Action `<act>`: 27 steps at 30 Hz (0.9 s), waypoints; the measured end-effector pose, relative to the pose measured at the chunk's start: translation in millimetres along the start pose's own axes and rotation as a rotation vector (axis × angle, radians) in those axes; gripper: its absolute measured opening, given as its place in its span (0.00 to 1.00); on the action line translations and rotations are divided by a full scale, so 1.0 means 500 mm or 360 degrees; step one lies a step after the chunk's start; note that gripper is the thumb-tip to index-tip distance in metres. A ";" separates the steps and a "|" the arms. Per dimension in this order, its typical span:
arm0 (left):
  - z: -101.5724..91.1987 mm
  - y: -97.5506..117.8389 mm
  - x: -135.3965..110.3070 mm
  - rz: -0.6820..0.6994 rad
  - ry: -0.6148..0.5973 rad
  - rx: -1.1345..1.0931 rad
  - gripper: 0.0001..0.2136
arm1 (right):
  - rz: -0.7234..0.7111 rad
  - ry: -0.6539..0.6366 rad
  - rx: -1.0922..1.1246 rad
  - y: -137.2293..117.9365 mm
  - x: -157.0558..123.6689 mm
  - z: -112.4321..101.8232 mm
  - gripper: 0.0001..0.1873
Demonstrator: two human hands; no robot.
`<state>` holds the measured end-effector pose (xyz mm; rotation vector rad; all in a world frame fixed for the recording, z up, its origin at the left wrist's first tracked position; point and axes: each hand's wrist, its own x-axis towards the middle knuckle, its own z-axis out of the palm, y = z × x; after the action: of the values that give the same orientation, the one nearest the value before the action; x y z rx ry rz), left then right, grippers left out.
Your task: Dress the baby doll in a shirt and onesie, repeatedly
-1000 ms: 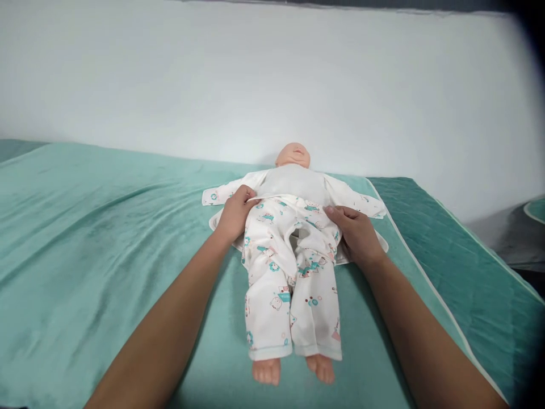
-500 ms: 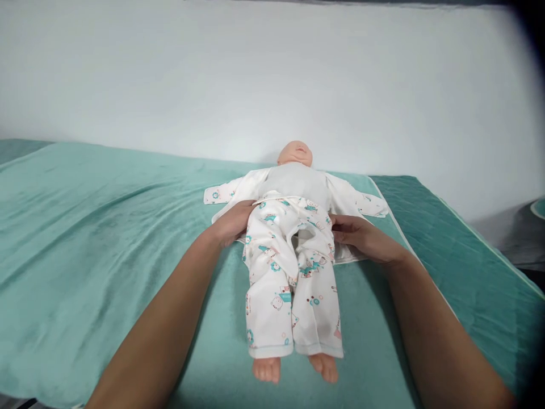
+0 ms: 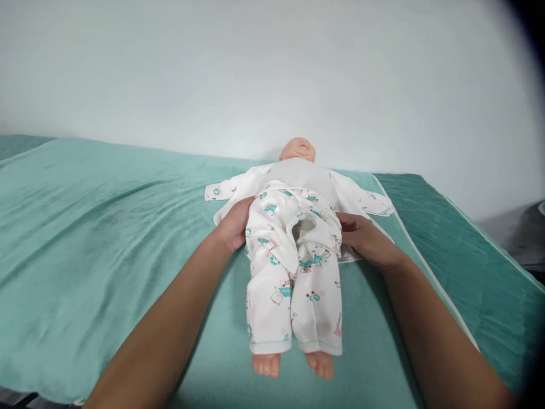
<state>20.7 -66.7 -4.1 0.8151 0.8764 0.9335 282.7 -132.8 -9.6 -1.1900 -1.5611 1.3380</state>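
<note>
A baby doll (image 3: 299,149) lies on its back on the green blanket, head away from me and feet towards me. It has on white printed split-crotch pants (image 3: 272,267) and an open white jacket (image 3: 347,190) whose sleeves are spread to both sides. My left hand (image 3: 238,223) grips the pants at the left hip, its fingertips hidden behind the cloth. At the right hip my right hand (image 3: 365,238) is closed on the side of the pants, fingertips partly covered. The waistband lies across the belly, and both bare feet stick out of the cuffs.
The light green blanket (image 3: 106,255) covers the bed, wrinkled on the left. A darker green quilted cover (image 3: 464,255) shows on the right. Behind the doll's head rises a white wall (image 3: 255,74). A dark object (image 3: 528,233) is partly visible at the right edge.
The pants are spread a little wider at the hips and the crotch opening gapes more. Both hands stay at the sides of the pants, with only small shifts. The view has tilted slightly.
</note>
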 end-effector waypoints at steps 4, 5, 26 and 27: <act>0.000 -0.009 0.003 0.0014 -0.0044 -0.0153 0.12 | -0.0003 0.0130 -0.0079 0.004 0.001 0.006 0.16; 0.000 -0.011 0.003 0.0024 -0.0047 -0.0155 0.12 | 0.0001 0.0129 -0.0088 0.003 0.002 0.007 0.16; 0.006 -0.021 0.003 0.0148 0.0077 -0.0124 0.17 | 0.0034 0.0475 -0.0087 0.023 0.005 0.003 0.14; 0.006 -0.022 0.004 0.0146 0.0092 -0.0137 0.17 | 0.0035 0.0532 -0.0146 0.022 0.007 0.005 0.14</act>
<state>27.3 -69.7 -12.9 0.7624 0.8484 1.0724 281.2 -129.9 -21.0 -1.4101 -1.3818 1.0258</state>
